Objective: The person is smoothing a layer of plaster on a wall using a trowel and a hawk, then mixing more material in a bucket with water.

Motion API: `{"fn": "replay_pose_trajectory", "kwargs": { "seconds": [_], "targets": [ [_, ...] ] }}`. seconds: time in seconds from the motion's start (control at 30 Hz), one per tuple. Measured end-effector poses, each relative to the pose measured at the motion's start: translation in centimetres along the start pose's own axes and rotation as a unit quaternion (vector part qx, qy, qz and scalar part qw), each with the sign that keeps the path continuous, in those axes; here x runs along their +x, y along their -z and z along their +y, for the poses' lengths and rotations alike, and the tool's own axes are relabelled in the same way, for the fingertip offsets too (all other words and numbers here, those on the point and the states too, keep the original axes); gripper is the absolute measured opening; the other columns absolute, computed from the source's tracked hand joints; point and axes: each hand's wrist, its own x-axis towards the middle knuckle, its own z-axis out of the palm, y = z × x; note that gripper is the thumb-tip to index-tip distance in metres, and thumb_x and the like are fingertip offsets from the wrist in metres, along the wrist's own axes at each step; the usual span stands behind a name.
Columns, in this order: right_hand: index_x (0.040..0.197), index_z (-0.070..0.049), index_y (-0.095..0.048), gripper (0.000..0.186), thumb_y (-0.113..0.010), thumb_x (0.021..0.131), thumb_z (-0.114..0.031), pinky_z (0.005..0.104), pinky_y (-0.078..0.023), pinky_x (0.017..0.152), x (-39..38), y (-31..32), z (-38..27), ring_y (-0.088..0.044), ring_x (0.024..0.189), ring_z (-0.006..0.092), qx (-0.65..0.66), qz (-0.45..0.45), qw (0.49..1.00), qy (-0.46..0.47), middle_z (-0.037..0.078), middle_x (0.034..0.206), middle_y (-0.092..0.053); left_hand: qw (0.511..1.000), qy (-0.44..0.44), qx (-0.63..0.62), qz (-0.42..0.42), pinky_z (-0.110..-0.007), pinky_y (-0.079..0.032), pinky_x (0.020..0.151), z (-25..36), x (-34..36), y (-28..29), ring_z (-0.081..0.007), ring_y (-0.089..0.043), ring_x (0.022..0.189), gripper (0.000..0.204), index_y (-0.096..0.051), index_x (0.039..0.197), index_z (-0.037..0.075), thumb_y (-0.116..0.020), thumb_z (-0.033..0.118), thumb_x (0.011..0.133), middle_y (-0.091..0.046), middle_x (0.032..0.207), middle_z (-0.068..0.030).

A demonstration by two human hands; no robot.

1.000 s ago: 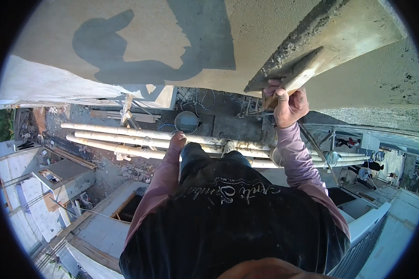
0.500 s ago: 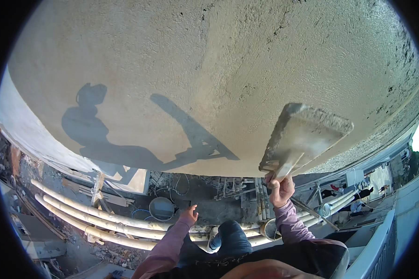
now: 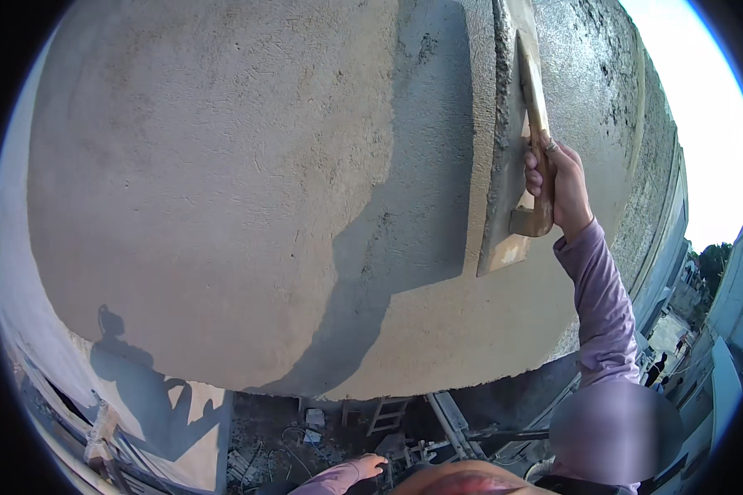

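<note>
Head view showed two hands, one plastering float point(image 3: 510, 140), and one broad, rough wall point(image 3: 223, 165) filling most of the upper picture. The float was up at the wall, right of centre; whether its board touched the surface I could not tell. Its long axis ran nearly upright in the picture, leaning slightly, with the lower end tipped a little to the left and the upper end cut off by the top edge. Grey mortar crusted its left long side. One wooden handle point(image 3: 535, 99) lay along the board, facing right, toward the palm.

The right hand point(image 3: 565, 181) was wrapped around the lower part of that handle, fingers curled over its left side and the thumb lying on top. Its forearm, in a purple sleeve point(image 3: 607, 305), rose steeply from the lower right, the upper part hidden by a blurred round patch. The left hand point(image 3: 370, 466) sat low, beneath the wall's bottom edge, fingers pointing right; I could not tell how far they were spread. One large shadow point(image 3: 425, 206) of arm and float fell left of the tool.
</note>
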Motion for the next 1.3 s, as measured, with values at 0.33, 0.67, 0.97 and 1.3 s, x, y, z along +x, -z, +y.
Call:
{"fn": "replay_pose_trajectory", "kwargs": {
  "seconds": [0.33,0.67,0.97,1.3],
  "targets": [
    [0.089,-0.006,-0.049,0.030,-0.055,0.095,-0.035,0.0206,-0.041,0.042,7.7,-0.8,-2.7,-0.047,0.050,0.0056,-0.205,0.018,0.978,0.030,-0.001,0.068,-0.051,0.981,0.109,0.154,-0.053,-0.044,-0.039,0.104,-5.0,5.6,-3.6,-0.0333,-0.046,0.127,0.055,-0.049,0.135,0.017,-0.059,0.023,0.081,-0.048,0.138,-0.0147],
    [0.086,-0.007,-0.049,0.033,-0.057,0.094,-0.038,0.0209,-0.040,0.040,6.6,1.0,-1.9,-0.047,0.047,0.0049,-0.294,0.052,0.953,0.055,-0.003,0.063,-0.049,0.974,0.079,0.176,-0.119,-0.043,-0.041,0.102,-2.8,6.7,-4.7,-0.0324,-0.050,0.124,0.057,-0.051,0.133,0.015,-0.060,0.028,0.079,-0.053,0.133,-0.0151],
    [0.088,-0.003,-0.052,0.033,-0.054,0.095,-0.035,0.0223,-0.041,0.041,6.3,-0.2,-1.7,-0.048,0.047,0.0060,-0.351,0.028,0.933,0.066,-0.001,0.061,-0.048,0.971,0.092,0.175,-0.133,-0.042,-0.042,0.101,-5.0,8.0,-5.7,-0.0326,-0.051,0.122,0.052,-0.054,0.128,0.009,-0.059,0.027,0.079,-0.054,0.132,-0.0163],
    [0.090,-0.001,-0.053,0.030,-0.054,0.095,-0.031,0.0242,-0.041,0.041,1.3,0.3,1.0,-0.047,0.046,0.0068,-0.331,0.054,0.940,0.053,0.000,0.061,-0.048,0.971,0.099,0.163,-0.143,-0.042,-0.043,0.100,-4.0,5.9,-5.1,-0.0329,-0.051,0.122,0.049,-0.056,0.125,0.008,-0.059,0.026,0.079,-0.054,0.130,-0.0175]
  ]
}}
